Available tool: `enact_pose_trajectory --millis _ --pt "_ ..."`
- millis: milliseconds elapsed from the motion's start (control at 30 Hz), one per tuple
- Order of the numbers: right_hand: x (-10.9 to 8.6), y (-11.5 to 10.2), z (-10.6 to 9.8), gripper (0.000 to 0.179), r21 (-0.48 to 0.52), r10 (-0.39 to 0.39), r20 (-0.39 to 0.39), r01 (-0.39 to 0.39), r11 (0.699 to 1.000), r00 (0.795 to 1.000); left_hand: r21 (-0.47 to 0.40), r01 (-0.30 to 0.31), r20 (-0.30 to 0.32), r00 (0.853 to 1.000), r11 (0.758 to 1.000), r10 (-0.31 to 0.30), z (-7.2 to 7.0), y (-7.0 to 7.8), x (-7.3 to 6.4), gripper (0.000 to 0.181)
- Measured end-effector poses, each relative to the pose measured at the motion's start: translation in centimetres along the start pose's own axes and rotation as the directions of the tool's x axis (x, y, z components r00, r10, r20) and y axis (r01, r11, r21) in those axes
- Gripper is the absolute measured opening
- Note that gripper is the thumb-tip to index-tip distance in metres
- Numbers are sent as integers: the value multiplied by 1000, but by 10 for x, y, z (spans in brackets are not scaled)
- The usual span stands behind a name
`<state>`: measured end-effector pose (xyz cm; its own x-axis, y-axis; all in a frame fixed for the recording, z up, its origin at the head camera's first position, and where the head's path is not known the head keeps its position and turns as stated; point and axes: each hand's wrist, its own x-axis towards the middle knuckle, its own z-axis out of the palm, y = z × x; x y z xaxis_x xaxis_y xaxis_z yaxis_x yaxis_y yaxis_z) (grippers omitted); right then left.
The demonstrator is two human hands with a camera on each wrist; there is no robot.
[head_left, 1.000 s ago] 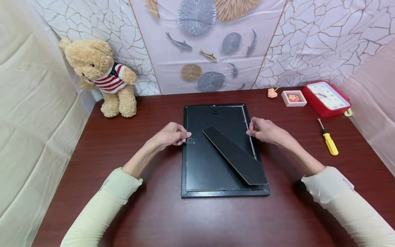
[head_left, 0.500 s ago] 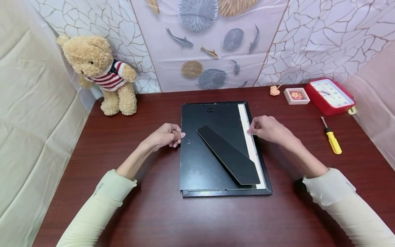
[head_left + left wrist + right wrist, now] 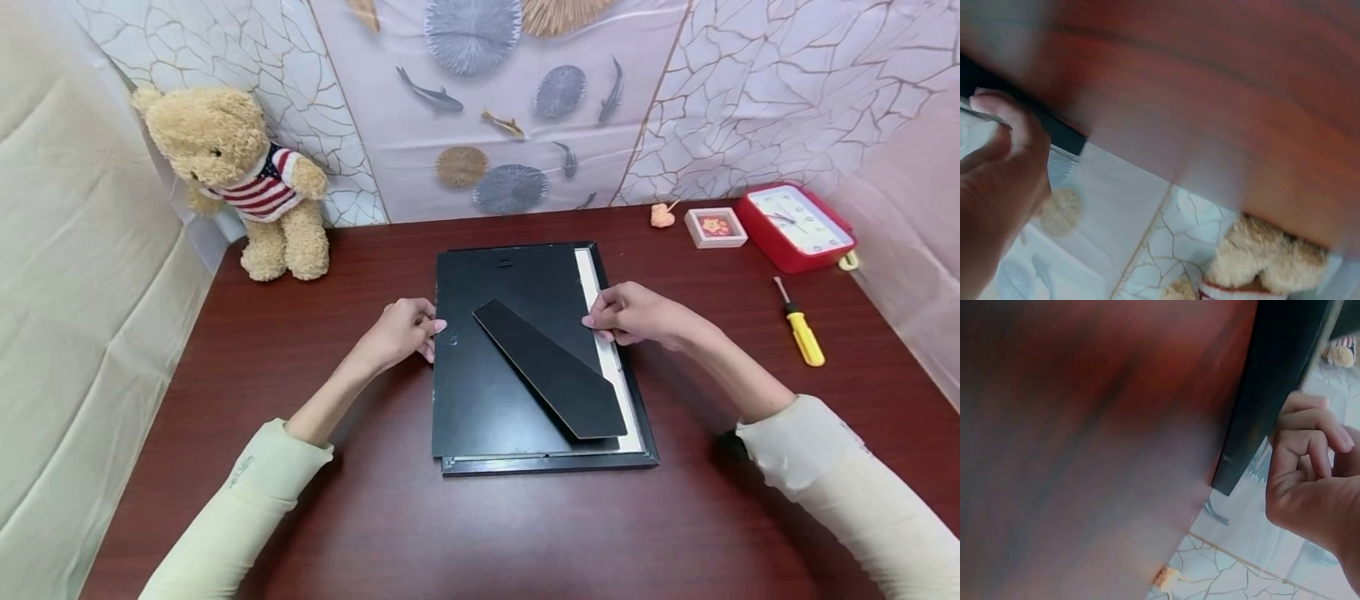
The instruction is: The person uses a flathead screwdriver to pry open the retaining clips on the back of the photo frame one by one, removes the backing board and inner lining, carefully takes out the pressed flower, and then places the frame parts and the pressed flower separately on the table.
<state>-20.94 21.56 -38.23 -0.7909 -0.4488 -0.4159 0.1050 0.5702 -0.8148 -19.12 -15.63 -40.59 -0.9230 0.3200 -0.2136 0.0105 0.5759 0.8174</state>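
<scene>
A black picture frame [image 3: 651, 433] lies face down on the table. Its black backing board [image 3: 517, 292] is raised and shifted left, so a white strip [image 3: 627, 400] shows along the frame's right side. An easel leg [image 3: 551, 371] slants across the board. My left hand [image 3: 401, 333] pinches the board's left edge, thumb on top and fingers underneath. At the opposite edge, my right hand [image 3: 633, 312] pinches the board between thumb and curled fingers. The right wrist view shows that hand [image 3: 1310, 450] beside the frame's dark side [image 3: 1266, 394].
A teddy bear [image 3: 247, 183] sits at the back left against the wall covering. Toward the back right stand a red clock [image 3: 798, 225], a small pink-and-white box [image 3: 716, 227] and a small orange trinket [image 3: 662, 215]. A yellow-handled screwdriver [image 3: 802, 333] lies on the right.
The backing board has come up out of the frame and slid left, uncovering the white strip. Both hands have moved slightly left with it.
</scene>
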Motion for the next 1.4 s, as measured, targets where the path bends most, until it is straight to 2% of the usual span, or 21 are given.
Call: enact_pose_trajectory --millis 100,200,400,500,600,700,767,833,900,967,1067,1167,1233,1300,1400 --pt "-3 1 4 16 -49 -38 -29 37 998 999 106 -6 -12 1000 994 7 4 6 -1 40" --pt "-6 0 8 14 -66 -62 -47 59 996 997 154 4 -24 1000 988 0 6 10 -3 43" --pt "-7 0 10 11 13 -85 -93 86 996 992 177 7 -43 999 984 1 3 14 -7 25" --pt "-6 0 13 21 52 -95 -124 102 993 988 195 9 -38 999 981 -2 0 16 -7 26" --pt "-5 -2 17 41 -38 -128 -180 123 992 975 200 19 -30 999 980 -13 -4 20 -7 37" --pt "-6 -6 21 49 -174 -165 -254 123 977 953 209 24 -35 999 978 -17 -9 21 -4 43" --pt "-8 -9 24 49 -229 -178 -293 112 967 939 217 15 -51 999 976 -4 -10 12 5 46" --pt "-11 -11 25 47 -211 -169 -307 106 972 937 223 -8 -51 998 975 20 -13 2 14 47" --pt "-15 -13 24 47 -183 -154 -309 100 978 939 205 0 -38 999 979 8 -15 4 17 50" --pt "-18 -15 21 47 -145 -140 -304 99 984 942 146 13 -11 1000 989 -12 -16 13 15 51" --pt "-23 -15 14 49 -103 -130 -299 104 989 945 1 67 50 996 998 -67 -16 45 0 52" --pt "-30 -15 3 51 -63 -114 -301 100 993 947 -159 73 104 993 985 -56 -11 58 -7 55" --pt "-36 -14 -5 52 -46 -106 -310 96 994 945 -228 76 127 991 971 -48 -4 62 -9 58" --pt "-41 -12 -14 52 -49 -96 -318 85 995 943 -262 77 142 989 962 -41 3 66 -12 61" --pt "-49 -7 -27 49 -81 -85 -319 62 995 944 -258 69 157 987 964 -28 17 71 -16 64"
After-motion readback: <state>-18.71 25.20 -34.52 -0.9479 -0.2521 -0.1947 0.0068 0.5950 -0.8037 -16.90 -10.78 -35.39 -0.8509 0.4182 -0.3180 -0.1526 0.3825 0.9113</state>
